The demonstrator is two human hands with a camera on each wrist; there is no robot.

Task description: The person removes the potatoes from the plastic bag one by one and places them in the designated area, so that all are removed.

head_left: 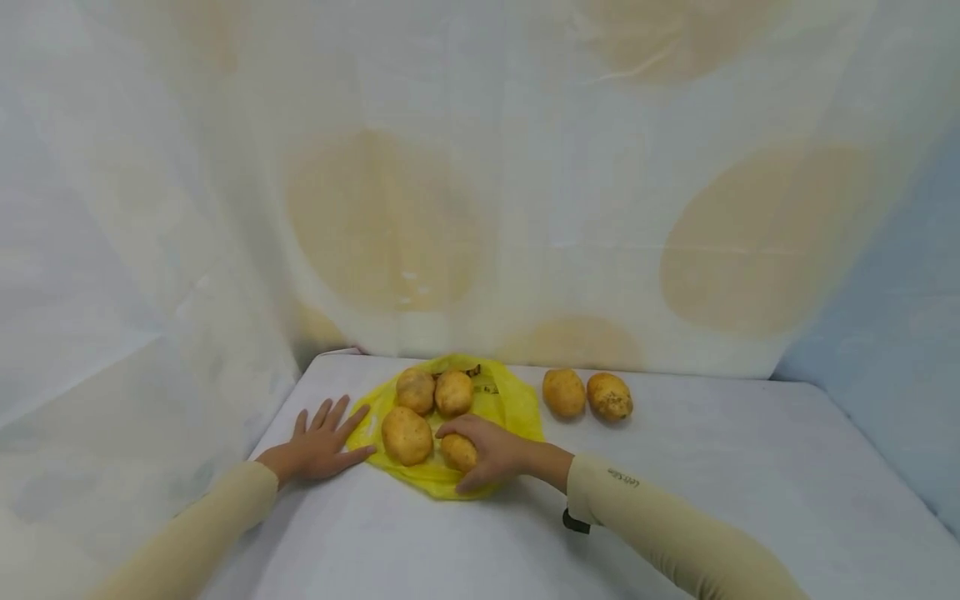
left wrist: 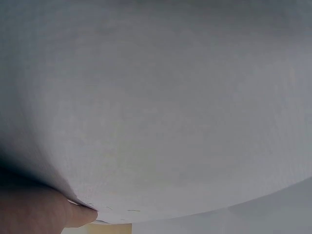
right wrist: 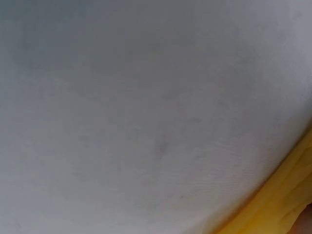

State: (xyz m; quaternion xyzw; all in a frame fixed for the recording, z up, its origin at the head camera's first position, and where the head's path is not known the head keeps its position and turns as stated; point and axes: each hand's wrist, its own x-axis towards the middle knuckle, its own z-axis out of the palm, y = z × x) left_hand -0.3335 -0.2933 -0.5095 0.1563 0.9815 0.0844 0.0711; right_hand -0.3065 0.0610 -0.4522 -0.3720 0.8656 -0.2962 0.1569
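Note:
In the head view my right hand (head_left: 491,452) grips a potato (head_left: 459,452) over the near right part of a yellow plastic bag (head_left: 521,408). The bag lies flat on the table, and its edge also enters the right wrist view at the lower right. Three more potatoes lie on it: a large one (head_left: 407,436) beside the gripped one, and two (head_left: 415,391) (head_left: 453,393) behind. My left hand (head_left: 318,447) rests with fingers spread at the bag's left edge, its fingertips touching the plastic. Only a bit of that hand shows in the left wrist view.
Two potatoes (head_left: 564,393) (head_left: 610,397) sit side by side on the white table (head_left: 712,467), right of the bag near the back edge. Behind the table hangs a pale curtain (head_left: 555,208) with tan spots. A dark band (head_left: 576,522) shows at the right wrist.

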